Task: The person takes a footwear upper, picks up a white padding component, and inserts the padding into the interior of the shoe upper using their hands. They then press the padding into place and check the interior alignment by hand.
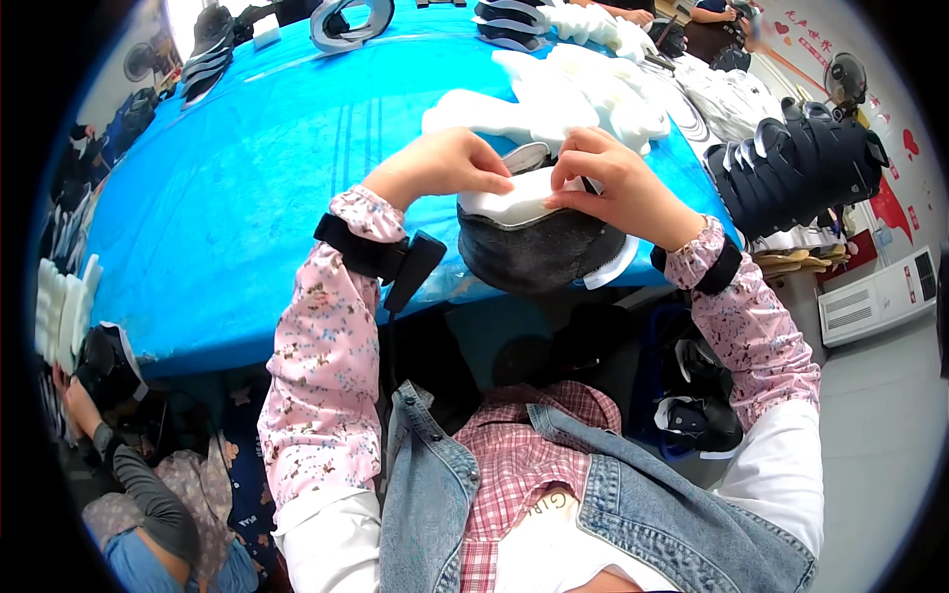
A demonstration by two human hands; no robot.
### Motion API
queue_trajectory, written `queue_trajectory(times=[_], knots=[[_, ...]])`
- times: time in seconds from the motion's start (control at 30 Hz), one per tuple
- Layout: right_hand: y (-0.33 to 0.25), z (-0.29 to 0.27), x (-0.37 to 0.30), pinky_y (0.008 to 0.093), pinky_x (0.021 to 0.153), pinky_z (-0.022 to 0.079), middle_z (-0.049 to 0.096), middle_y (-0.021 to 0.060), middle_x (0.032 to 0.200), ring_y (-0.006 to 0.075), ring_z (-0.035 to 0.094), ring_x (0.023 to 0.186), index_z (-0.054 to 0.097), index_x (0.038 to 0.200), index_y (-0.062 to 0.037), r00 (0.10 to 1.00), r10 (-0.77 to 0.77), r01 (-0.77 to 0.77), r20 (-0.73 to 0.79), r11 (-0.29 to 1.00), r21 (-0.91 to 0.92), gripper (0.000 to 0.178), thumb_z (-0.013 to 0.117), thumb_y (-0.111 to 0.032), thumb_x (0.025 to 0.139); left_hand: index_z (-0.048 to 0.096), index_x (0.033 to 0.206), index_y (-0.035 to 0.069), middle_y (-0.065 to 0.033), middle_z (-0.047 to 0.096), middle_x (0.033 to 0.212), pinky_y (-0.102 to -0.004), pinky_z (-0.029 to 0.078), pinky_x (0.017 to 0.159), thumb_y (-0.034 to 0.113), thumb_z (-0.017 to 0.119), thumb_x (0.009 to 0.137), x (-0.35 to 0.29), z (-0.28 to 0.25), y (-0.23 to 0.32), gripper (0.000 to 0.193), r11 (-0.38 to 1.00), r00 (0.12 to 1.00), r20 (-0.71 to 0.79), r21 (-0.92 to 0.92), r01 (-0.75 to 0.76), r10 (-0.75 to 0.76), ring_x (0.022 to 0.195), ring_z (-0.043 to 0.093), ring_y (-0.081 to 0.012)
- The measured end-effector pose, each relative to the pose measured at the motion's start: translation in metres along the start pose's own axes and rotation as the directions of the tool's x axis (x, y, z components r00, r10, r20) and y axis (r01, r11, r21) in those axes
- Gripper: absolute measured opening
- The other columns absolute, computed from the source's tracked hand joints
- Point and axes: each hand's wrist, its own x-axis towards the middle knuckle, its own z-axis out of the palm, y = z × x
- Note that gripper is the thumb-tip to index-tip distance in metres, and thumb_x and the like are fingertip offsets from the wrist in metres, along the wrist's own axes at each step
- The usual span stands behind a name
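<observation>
At the near edge of the blue table, a black shoe (539, 252) has its dark, rounded side facing me. A white, smooth shoe filler (514, 202) sits in its opening. My left hand (445, 168) pinches the filler's left end between thumb and fingers. On the other end, my right hand (618, 188) has thumb and bent fingers closed at the filler's edge, beside the shoe's collar. Behind the shoe lies a pile of similar white fillers (554, 94). What is inside the shoe beneath the filler is hidden.
Stacked black shoes (791, 168) stand to the right. Grey and black shoes (208, 59) and a grey ring-shaped piece (348, 25) are on the far side of the blue table (237, 198). A blue basket (660, 395) holds shoes below right. Another person's hand (79, 403) is at lower left.
</observation>
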Motion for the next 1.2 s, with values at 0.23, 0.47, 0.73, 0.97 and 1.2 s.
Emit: queue_trajectory(times=[0.23,0.47,0.73,0.97,1.2], knots=[[0.009,-0.007,-0.006,0.0312,0.075,0.043,0.054,0.0067,0.087,0.0217,0.052,0.085,0.059,0.083,-0.0035,0.999,0.022,-0.030,0.027,0.939,0.343,0.011,0.065,-0.012,0.078,0.069,0.085,0.003,-0.0138,0.065,0.074,-0.0296,0.048,0.065,0.020,0.065,0.075,-0.001,0.019,0.003,0.019,0.982,0.963,-0.267,0.188,0.015,0.037,0.066,0.061,-0.0218],[0.026,-0.004,0.003,0.0358,0.066,0.046,0.059,0.0127,0.079,0.0300,0.059,0.071,0.056,0.081,-0.0029,0.975,0.205,-0.194,0.086,0.974,-0.113,0.023,0.067,-0.021,0.073,0.067,0.082,0.009,-0.0092,0.062,0.075,-0.0363,0.047,0.065,0.032,0.071,0.067,-0.024,0.044,0.038,0.028,0.886,0.874,-0.484,0.422,0.191,0.042,0.073,0.061,-0.0258],[0.022,-0.001,0.007,0.0325,0.060,0.047,0.062,0.0097,0.068,0.0250,0.061,0.064,0.065,0.076,-0.0043,0.949,0.285,-0.262,0.135,0.951,-0.166,0.021,0.071,-0.024,0.070,0.064,0.076,0.006,-0.0067,0.053,0.076,-0.0364,0.044,0.063,0.020,0.070,0.069,-0.037,0.067,0.028,0.016,0.960,0.747,-0.656,0.265,0.094,0.107,0.076,0.053,-0.0257],[0.021,0.001,0.007,0.0333,0.060,0.047,0.062,0.0088,0.068,0.0258,0.061,0.066,0.065,0.077,-0.0052,0.953,0.281,-0.278,0.111,0.959,-0.044,0.021,0.071,-0.024,0.070,0.058,0.076,0.004,-0.0075,0.052,0.079,-0.0369,0.043,0.065,0.014,0.067,0.071,-0.040,0.069,0.024,0.014,0.970,0.753,-0.647,0.239,0.048,0.122,0.077,0.052,-0.0270],[0.019,0.008,0.009,0.0318,0.062,0.048,0.064,0.0098,0.072,0.0242,0.062,0.066,0.063,0.082,-0.0035,0.967,0.250,-0.242,0.038,0.958,-0.154,0.018,0.069,-0.017,0.071,0.058,0.076,0.004,-0.0078,0.053,0.080,-0.0369,0.044,0.066,0.013,0.067,0.071,-0.042,0.070,0.025,0.014,0.964,0.738,-0.658,0.262,0.041,0.147,0.079,0.052,-0.0272]])
